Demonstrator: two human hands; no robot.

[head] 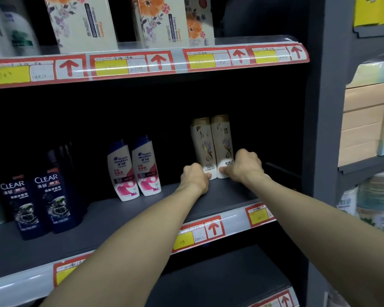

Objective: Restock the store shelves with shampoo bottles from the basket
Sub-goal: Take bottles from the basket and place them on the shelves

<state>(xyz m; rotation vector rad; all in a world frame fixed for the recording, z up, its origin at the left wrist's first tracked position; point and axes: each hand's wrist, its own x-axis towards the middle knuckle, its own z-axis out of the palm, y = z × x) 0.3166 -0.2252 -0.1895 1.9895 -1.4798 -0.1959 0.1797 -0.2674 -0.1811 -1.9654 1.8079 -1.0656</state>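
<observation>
**Six bottles up, last pair being settled**

On the shelf (120, 214), the CLEAR bottles (52, 202) stand at the left, then the Head & Shoulders bottles (122, 173). To their right, the left hand (194, 177) grips the left cream bottle (203, 147) by its base. The right hand (245, 166) grips the right cream bottle (222, 140). Both bottles are upright and touching. The basket is out of view, so I cannot tell what remains.

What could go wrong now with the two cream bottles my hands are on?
1. The left hand and right hand hold the left cream bottle and right cream bottle only at their bases; these tall bottles could tip over.
2. Sliding them left might knock the pink and white bottles nearby.
</observation>
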